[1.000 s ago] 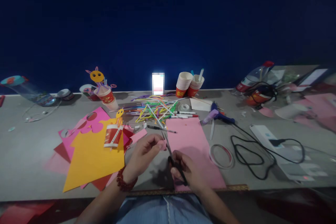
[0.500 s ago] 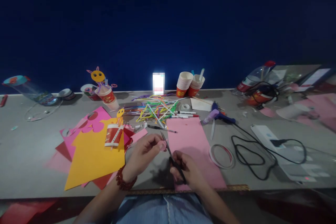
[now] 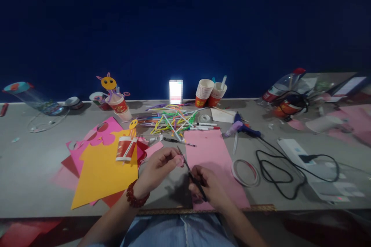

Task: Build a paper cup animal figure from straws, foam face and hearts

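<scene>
Obs., both hands in use over desk. My L hand: thumb + index fingers closed in a pinch on small pink paper pc, held up approx. mid-desk, just L of the large pink sheet. Red bead bracelet on L wrist.

My R hand: fingers wrapped round handles of blk scissors, blades pointing fwd and slightly L, right beside the pink pc. Can't tell if paper sits btwn blades, nor how far apart blades are. R hand is over lower L part of pink sheet; contact w/ sheet unclear.

Nearby: blk pen lies just beyond L hand, its tip end on the pink sheet. Pile of coloured craft stems behind pen. To L, yellow sheet atop other coloured sheets, w/ red-and-white paper cup on it. To R of pink sheet: white ring, blue glue gun w/ blk cord.
</scene>
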### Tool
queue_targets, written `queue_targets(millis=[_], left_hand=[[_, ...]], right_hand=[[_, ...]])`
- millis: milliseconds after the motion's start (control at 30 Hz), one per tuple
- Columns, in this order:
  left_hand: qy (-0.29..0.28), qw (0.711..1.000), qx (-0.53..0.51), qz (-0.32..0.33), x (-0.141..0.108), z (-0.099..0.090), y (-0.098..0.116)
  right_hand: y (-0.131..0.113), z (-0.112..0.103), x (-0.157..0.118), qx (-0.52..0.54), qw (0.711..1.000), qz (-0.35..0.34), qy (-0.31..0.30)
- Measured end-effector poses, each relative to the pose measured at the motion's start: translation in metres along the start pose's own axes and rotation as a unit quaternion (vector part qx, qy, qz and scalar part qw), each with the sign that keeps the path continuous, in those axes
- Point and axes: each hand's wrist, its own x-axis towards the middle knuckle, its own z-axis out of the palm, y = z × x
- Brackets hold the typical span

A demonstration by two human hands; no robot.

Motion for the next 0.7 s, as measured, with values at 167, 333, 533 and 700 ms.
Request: queue_targets(millis=[167, 333, 533, 700], left_hand=[[-0.003, 1.0, 0.009, -0.001, 0.0, -0.003, 0.002], [-0.011, 1.0, 0.019, 0.0, 0.001, -0.005, 0.001], [-0.024, 0.999, 0.04, -0.01, 0.001, -0.009, 0.003], [-0.046, 0.998, 0.041, -0.032, 0.001, -0.013, 0.004]], right_hand=[[-0.001, -0.003, -0.001, -0.022, 1.0, -0.009, 0.003], [-0.006, -0.006, -0.001, -0.037, 0.999, -0.002, -0.004], [-0.013, -0.01, 0.001, -0.08, 0.997, 0.0, -0.01], [-0.02, -0.014, 0.001, -0.117, 0.993, 0.003, -0.013]])
